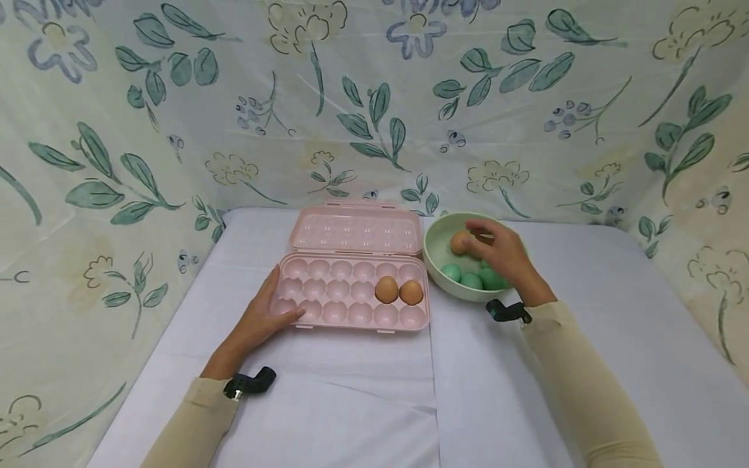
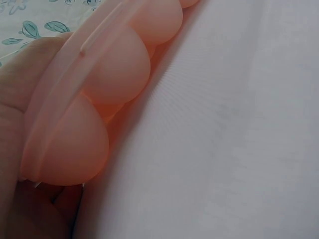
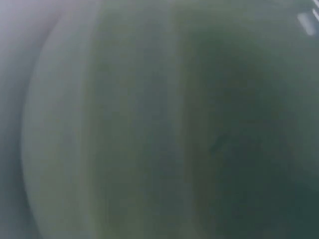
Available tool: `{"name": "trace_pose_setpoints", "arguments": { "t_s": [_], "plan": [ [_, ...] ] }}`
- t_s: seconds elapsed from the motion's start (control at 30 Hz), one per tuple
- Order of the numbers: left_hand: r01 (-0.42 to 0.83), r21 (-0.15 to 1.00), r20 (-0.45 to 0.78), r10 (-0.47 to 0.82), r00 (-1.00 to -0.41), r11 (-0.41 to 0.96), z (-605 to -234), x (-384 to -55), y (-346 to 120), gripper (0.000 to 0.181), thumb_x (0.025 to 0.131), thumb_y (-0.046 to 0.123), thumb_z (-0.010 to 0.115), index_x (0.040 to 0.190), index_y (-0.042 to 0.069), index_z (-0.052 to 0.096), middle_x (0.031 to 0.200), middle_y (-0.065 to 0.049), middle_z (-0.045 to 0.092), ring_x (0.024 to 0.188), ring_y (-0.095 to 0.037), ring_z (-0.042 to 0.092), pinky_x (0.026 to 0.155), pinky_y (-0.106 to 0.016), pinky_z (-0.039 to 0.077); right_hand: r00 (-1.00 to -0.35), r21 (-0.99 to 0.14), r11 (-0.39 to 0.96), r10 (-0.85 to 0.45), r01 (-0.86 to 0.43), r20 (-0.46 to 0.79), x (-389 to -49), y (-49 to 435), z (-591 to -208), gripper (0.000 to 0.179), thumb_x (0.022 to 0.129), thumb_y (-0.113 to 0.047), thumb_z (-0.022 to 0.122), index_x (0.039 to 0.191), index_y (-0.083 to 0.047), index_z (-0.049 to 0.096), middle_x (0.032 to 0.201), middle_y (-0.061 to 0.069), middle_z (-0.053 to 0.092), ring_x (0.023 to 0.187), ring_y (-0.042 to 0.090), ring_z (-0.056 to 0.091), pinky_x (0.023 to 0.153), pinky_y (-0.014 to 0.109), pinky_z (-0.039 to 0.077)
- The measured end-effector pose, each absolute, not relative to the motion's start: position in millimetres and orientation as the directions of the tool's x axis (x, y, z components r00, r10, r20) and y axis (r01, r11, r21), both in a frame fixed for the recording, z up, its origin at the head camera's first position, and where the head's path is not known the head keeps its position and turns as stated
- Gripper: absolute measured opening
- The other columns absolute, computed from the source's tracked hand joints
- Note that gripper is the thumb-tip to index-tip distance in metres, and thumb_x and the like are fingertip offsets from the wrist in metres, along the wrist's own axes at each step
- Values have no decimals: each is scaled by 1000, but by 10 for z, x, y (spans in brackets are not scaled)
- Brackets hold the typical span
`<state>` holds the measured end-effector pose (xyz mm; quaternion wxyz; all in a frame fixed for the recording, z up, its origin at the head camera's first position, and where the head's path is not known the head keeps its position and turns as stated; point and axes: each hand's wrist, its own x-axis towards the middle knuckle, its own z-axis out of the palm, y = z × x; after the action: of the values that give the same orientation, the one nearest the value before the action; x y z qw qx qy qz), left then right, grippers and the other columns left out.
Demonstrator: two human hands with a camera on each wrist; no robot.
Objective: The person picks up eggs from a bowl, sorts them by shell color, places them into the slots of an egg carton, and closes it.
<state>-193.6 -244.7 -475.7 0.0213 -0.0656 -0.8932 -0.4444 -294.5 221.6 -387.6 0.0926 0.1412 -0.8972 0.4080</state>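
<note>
While the left hand (image 1: 266,311) grips the pink egg box (image 1: 337,292), the brown egg (image 1: 459,242) pinched in the right hand (image 1: 504,252), with the green bowl (image 1: 435,246) under that hand, could drop and crack if the pinch gets loose.

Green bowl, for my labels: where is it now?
In the head view, the green bowl sits right of the pink egg carton, beneath the right hand.
</note>
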Motion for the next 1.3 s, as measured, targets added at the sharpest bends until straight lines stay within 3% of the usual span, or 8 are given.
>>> {"name": "trace_pose_setpoints", "arguments": {
  "t_s": [0.5,1.3],
  "plan": [
    [147,782,107,101,-989,606,-4785,-1935,-2445,116,76,47,76,156,15,-1,162,-4,4,147,-31,11,113,-59,17,-973,-679,697,-140,-230,185,-3066,2378,-4021,51,94,-21,65,137,0,49,137,23,50,120,41,54,99,49,45],
    [170,779,129,112,-985,604,-4816,-1942,-2460,115,76,45,76,156,14,-1,162,-4,5,147,-31,13,112,-60,19,-984,-622,763,-134,-176,114,-3094,2361,-4053,54,90,-22,69,134,2,51,134,22,54,118,38,55,102,49,42]
  ]
}}
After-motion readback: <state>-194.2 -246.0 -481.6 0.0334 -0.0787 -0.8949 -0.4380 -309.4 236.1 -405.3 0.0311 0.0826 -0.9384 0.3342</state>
